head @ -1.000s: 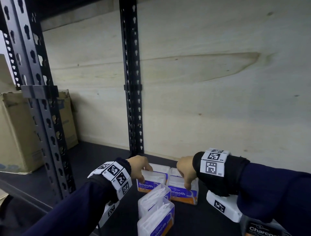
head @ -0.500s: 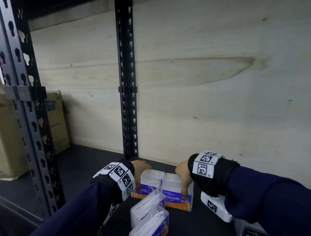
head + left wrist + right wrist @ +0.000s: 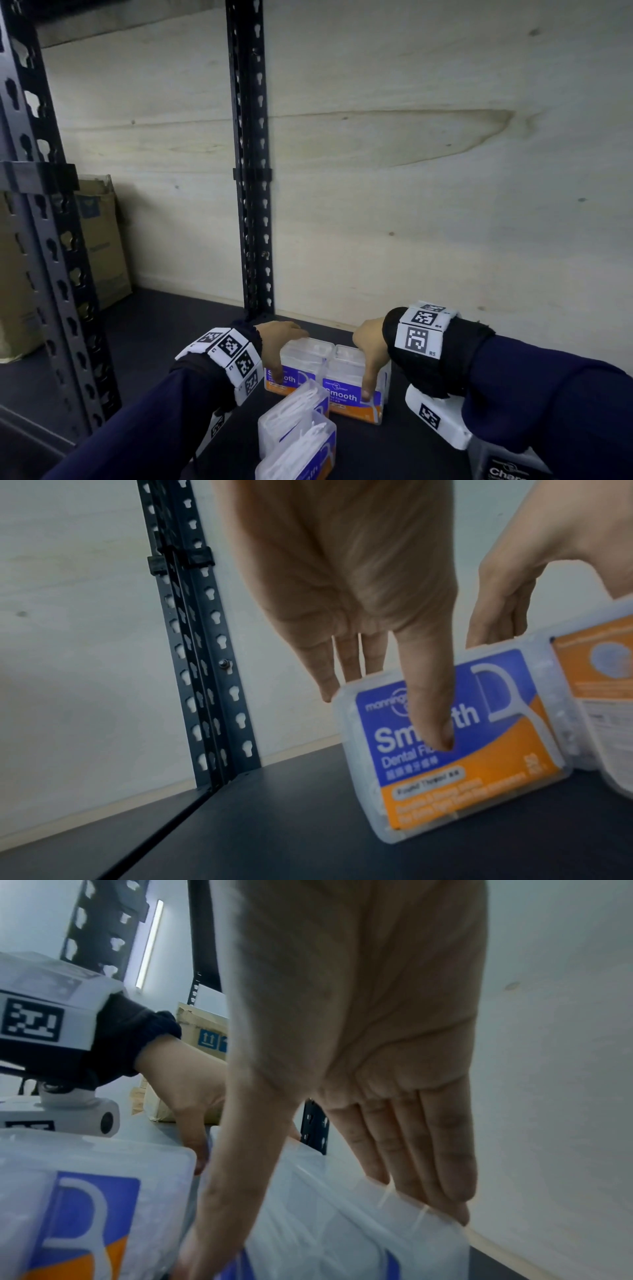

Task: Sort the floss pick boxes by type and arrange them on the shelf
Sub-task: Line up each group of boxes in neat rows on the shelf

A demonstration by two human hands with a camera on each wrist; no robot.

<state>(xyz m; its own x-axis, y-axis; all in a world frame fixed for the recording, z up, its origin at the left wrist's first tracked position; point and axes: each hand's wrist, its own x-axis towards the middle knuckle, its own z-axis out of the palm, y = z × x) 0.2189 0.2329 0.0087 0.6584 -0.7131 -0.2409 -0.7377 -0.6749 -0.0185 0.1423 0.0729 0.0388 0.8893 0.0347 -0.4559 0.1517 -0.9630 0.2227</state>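
Two clear "Smooth" floss pick boxes with blue and orange labels stand side by side on the black shelf (image 3: pixel 144 342). My left hand (image 3: pixel 279 347) grips the left box (image 3: pixel 301 359) from above. Its thumb (image 3: pixel 431 710) lies on the label of that box (image 3: pixel 479 764) and its fingers reach behind. My right hand (image 3: pixel 371 359) grips the right box (image 3: pixel 346 397) the same way, thumb in front and fingers (image 3: pixel 428 1164) behind the box (image 3: pixel 342 1218). Two more Smooth boxes (image 3: pixel 291 416) (image 3: pixel 301 455) lie just in front.
A dark "Charcoal" box (image 3: pixel 507 471) sits at the bottom right under my right sleeve. A black upright post (image 3: pixel 251 205) stands at the shelf's back, just left of the boxes, with a plywood wall behind. Cardboard cartons (image 3: pixel 99 240) stand at the far left beyond the rack.
Both hands have kept their hold on the two Smooth boxes, which now stand tight together and level. My head view has shifted a little.
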